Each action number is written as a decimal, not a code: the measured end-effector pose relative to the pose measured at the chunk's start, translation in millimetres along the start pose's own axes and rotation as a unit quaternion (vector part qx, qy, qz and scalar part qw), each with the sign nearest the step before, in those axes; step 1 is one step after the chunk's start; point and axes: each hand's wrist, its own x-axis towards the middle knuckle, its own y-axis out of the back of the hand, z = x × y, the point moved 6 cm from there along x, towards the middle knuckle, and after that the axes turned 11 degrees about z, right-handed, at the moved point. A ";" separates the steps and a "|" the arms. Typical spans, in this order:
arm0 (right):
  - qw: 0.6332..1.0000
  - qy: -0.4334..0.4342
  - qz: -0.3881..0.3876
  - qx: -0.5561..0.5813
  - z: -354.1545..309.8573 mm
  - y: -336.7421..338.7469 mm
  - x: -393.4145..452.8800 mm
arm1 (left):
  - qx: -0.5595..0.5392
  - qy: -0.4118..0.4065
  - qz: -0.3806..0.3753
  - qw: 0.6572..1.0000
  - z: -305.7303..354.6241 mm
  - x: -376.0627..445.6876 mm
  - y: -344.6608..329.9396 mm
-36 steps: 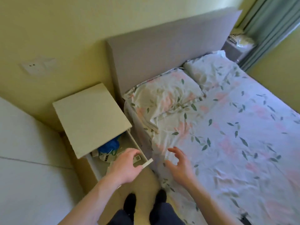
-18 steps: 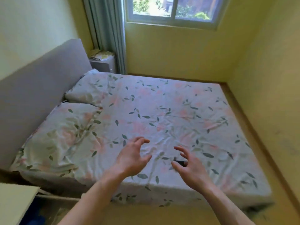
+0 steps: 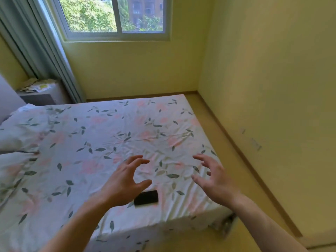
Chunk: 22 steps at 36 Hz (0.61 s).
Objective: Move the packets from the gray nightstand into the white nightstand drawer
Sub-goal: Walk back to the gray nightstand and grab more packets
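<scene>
- both hands are released and carry nothing: the left hand (image 3: 123, 184) and right hand (image 3: 216, 180) hover with spread fingers over the bed (image 3: 109, 128), near its foot-end corner.
- the packets (image 3: 39, 85) lie heaped on top of the gray nightstand (image 3: 39, 97), beside the curtain (image 3: 45, 51) across the bed, well apart from both hands.
- their long axis and facing are too small to tell.
- risk: the loose heap may slide or shed packets if grabbed in one handful.
- the phone (image 3: 146, 197) by the bed's near edge could be knocked off.

The left hand's (image 3: 121, 184) thumb covers a corner of a flat black rectangular phone (image 3: 146, 197). Far beyond the fingertips, pale packets (image 3: 39, 86) atop the gray nightstand (image 3: 41, 98) blur together, uncountable.
</scene>
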 end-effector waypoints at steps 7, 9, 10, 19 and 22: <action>0.999 0.002 0.029 0.015 63.2 90.8 56.4 | 0.033 0.002 0.006 0.999 49.4 89.3 -49.1; 0.999 -0.009 0.049 0.009 89.1 123.4 77.4 | 0.026 -0.005 0.009 1.000 70.9 121.7 -75.2; 0.998 -0.019 0.057 0.007 102.5 140.5 88.1 | 0.020 -0.007 0.005 1.000 84.0 138.9 -90.0; 0.990 -0.066 0.119 -0.030 200.2 292.2 163.9 | 0.014 -0.136 -0.023 0.990 281.3 286.8 -208.9; 0.989 -0.052 0.134 -0.022 222.2 331.4 199.9 | 0.020 -0.158 -0.009 0.987 335.5 329.3 -229.2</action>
